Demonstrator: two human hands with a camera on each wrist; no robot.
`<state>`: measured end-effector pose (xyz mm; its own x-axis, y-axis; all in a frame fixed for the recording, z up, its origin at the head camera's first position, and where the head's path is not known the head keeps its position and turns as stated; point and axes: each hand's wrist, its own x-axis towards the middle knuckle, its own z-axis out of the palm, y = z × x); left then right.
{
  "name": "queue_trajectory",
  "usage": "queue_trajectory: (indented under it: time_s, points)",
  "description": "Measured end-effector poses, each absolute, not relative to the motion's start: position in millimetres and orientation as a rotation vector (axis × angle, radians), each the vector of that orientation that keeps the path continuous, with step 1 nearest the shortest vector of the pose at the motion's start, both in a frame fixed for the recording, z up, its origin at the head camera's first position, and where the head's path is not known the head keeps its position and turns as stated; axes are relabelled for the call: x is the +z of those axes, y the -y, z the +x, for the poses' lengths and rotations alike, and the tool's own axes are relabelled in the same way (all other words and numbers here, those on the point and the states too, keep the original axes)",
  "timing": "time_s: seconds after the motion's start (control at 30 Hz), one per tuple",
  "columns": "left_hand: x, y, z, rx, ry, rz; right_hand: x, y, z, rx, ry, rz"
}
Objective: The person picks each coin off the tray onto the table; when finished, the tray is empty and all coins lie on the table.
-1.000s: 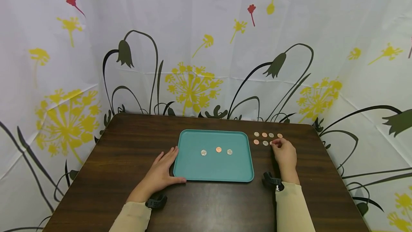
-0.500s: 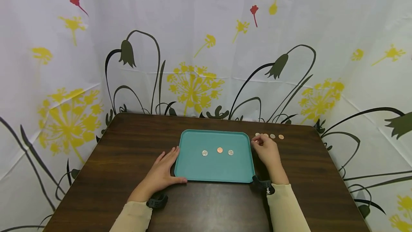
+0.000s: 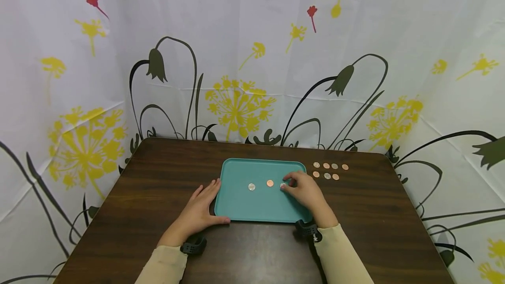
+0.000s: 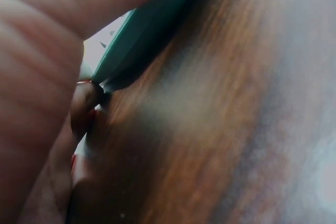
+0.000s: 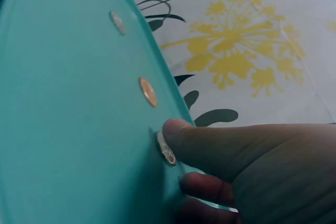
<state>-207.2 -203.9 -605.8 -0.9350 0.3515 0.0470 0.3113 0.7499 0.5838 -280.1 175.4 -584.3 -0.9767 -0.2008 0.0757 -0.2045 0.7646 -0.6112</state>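
Note:
My right hand (image 3: 305,191) is over the right part of the teal tray (image 3: 244,209), its thumb tip right at the rightmost silver-coloured coin (image 5: 166,149). The right index finger is bent above that coin, with a gap to the thumb. Left of it on the tray lie a copper-coloured penny (image 3: 270,183) and another silver-coloured coin (image 3: 251,186). My left hand (image 3: 196,211) lies spread at the tray's left end, fingers along the left edge and thumb at the front left corner. In the left wrist view, its thumb fills the upper left, close to the tray's edge.
Right of the tray, several coins lie in two rows on the dark wooden table (image 3: 260,253), such as a copper-coloured one (image 3: 345,167) and a silver-coloured one (image 3: 327,176). A flower-printed curtain (image 3: 236,21) hangs behind the table.
My right hand has moved left from the coin rows at the right, over the tray's right edge, to the rightmost coin on the tray. The left hand holds its place.

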Motion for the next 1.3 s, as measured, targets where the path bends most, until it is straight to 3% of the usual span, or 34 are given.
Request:
queue_trajectory:
  time_s: [1.3]
  points:
    - [-603.3,201.4,-206.0,0.955,-2.872,0.547,-581.3,-187.8,-280.6,1.125,3.008,0.551]
